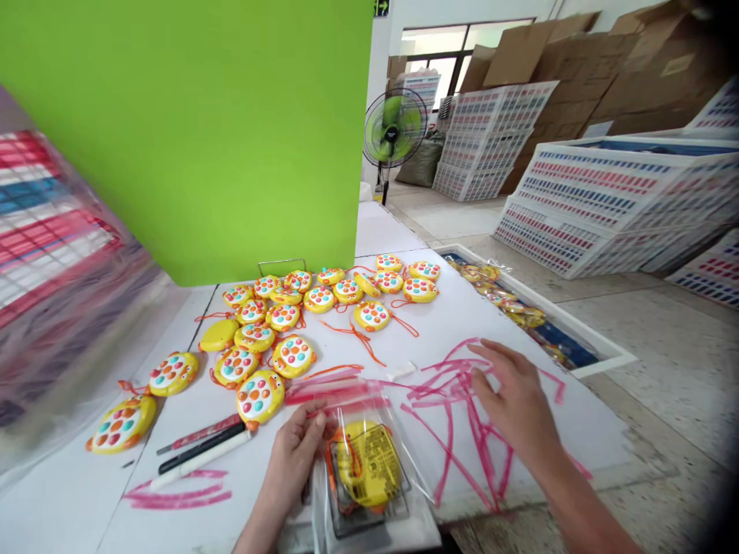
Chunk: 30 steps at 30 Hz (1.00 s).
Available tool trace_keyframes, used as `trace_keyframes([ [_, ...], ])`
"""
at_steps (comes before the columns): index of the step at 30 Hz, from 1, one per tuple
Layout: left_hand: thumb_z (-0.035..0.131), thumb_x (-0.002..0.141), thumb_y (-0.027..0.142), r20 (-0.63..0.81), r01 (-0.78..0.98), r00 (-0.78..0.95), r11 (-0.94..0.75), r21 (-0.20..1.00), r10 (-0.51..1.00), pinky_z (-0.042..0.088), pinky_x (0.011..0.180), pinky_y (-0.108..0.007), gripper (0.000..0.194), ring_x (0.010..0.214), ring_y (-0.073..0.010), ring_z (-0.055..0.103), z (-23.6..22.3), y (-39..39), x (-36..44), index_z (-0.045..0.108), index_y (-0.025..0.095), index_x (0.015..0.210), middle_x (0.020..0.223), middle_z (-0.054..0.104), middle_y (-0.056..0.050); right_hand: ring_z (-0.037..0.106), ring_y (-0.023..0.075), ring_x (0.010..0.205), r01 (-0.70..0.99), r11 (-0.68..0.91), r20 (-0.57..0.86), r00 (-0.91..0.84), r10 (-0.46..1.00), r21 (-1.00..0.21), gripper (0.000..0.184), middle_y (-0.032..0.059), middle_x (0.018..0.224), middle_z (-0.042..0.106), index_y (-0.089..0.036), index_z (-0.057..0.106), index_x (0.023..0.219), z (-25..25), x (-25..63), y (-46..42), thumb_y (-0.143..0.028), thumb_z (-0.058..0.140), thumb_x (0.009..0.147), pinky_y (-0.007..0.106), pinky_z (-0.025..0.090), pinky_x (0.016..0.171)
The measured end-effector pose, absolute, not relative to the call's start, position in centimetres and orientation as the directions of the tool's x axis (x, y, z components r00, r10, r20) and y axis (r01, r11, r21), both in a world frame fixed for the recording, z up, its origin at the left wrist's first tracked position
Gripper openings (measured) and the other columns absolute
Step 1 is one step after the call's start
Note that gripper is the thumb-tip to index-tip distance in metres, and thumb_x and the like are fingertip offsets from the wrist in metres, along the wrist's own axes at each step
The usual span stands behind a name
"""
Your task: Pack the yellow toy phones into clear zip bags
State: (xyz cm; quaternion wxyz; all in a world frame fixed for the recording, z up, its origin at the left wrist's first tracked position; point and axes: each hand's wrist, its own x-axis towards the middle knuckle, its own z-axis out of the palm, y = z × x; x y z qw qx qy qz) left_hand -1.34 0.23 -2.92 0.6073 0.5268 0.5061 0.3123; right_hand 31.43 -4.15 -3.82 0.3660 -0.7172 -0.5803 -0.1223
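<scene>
My left hand (295, 454) is closed on the upper left edge of a clear plastic bag (416, 531) near the table's front edge. Inside the bag lies a round yellow toy (369, 462), its printed back facing up, with an orange cord beside it. Over to the right, my right hand (511, 396) is open, thumb and fingers apart, above a tangle of pink plastic strips (456, 385). Whether its fingertips touch a strip, I cannot tell. Several yellow toys with coloured buttons (293, 355) lie beyond my hands, most with orange cords.
A black pen (202, 448) and a white pen (199, 460) lie at left. Behind the toys stands a green panel (231, 138). Right of the table, a white-rimmed crate (606, 363) holds bagged toys. Stacked crates (589, 192), cartons and a fan (396, 127) stand farther back.
</scene>
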Motion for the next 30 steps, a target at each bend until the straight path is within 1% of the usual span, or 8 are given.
trace_keyframes([
  [2,0.06,0.078,0.053,-0.27,0.172,0.302,0.226,0.959,0.914,0.047,0.063,-0.025,0.048,0.072,-0.019,0.062,-3.0,0.2,-1.4,0.06,0.015,0.108,0.076,0.068,-0.004,0.054,0.0259,0.105,0.896,-0.001,0.621,0.308,0.72,-0.443,0.03,0.0108,0.109,0.059,-0.021,0.059,0.112,-2.7,30.2,-2.9,-0.027,0.046,0.085,0.044,0.044,0.092],
  [5,0.062,0.078,0.049,-0.232,0.164,0.303,0.189,0.968,0.924,0.046,0.067,-0.024,0.036,0.075,-0.0182,0.061,-3.1,0.2,-1.3,0.063,0.016,0.093,0.079,0.067,-0.004,0.055,0.0253,0.099,0.902,0.127,0.599,0.163,0.784,-0.412,0.024,0.0093,0.103,0.06,-0.023,0.061,0.106,-2.5,27.1,-1.6,-0.026,0.049,0.085,0.044,0.045,0.089],
  [11,0.064,0.077,0.043,-0.223,0.152,0.266,0.187,0.97,0.938,0.044,0.063,-0.023,0.028,0.07,-0.0163,0.058,-2.8,-0.1,-1.1,0.061,0.016,0.084,0.075,0.065,-0.003,0.036,0.0331,0.128,0.935,0.165,0.5,0.015,0.866,-0.313,0.039,0.0108,0.132,0.047,-0.025,0.055,0.122,-4.9,22.8,-2.2,-0.031,0.056,0.083,0.054,0.036,0.1],
  [15,0.062,0.078,0.043,-0.22,0.179,0.271,0.176,0.968,0.937,0.043,0.062,-0.022,0.028,0.07,-0.0165,0.058,-2.9,0.0,-1.2,0.061,0.016,0.085,0.076,0.065,-0.003,0.027,0.0322,0.135,0.902,0.162,0.483,0.057,0.874,-0.4,0.044,0.0093,0.14,0.041,-0.026,0.048,0.129,-4.5,24.9,-3.8,-0.042,0.049,0.088,0.056,0.03,0.105],
  [19,0.063,0.076,0.048,-0.242,0.194,0.264,0.194,0.962,0.934,0.046,0.065,-0.023,0.032,0.076,-0.019,0.061,-3.0,0.1,-1.2,0.062,0.016,0.085,0.081,0.067,-0.005,0.023,0.0255,0.139,0.815,0.092,0.418,0.194,0.887,-0.573,0.047,0.0046,0.147,0.034,-0.031,0.032,0.141,-2.7,28.0,-5.2,-0.038,0.032,0.095,0.053,0.026,0.11],
  [22,0.064,0.075,0.049,-0.253,0.192,0.259,0.207,0.959,0.932,0.047,0.065,-0.024,0.034,0.077,-0.0196,0.061,-2.7,0.1,-1.0,0.062,0.016,0.086,0.082,0.068,-0.006,0.025,0.0228,0.139,0.79,0.032,0.414,0.287,0.864,-0.612,0.047,0.0039,0.147,0.035,-0.029,0.031,0.142,-1.9,30.7,-5.5,-0.039,0.026,0.096,0.05,0.025,0.112],
  [27,0.063,0.076,0.05,-0.272,0.182,0.27,0.228,0.956,0.924,0.048,0.067,-0.024,0.034,0.078,-0.019,0.062,-2.4,0.0,-1.0,0.062,0.017,0.085,0.081,0.068,-0.004,0.032,0.0293,0.134,0.868,-0.19,0.49,0.425,0.761,-0.459,0.058,0.0153,0.14,0.044,-0.014,0.038,0.139,-3.2,36.1,-5.5,-0.048,0.023,0.094,0.051,0.027,0.11],
  [30,0.063,0.076,0.05,-0.271,0.184,0.273,0.227,0.956,0.923,0.048,0.07,-0.025,0.033,0.081,-0.0198,0.062,-2.7,0.0,-1.1,0.062,0.018,0.086,0.084,0.069,-0.005,0.032,0.0372,0.132,0.844,-0.426,0.512,0.536,0.671,-0.326,0.067,0.0204,0.137,0.046,-0.009,0.034,0.141,-5.4,38.2,-6.1,-0.053,0.025,0.091,0.059,0.028,0.105],
])
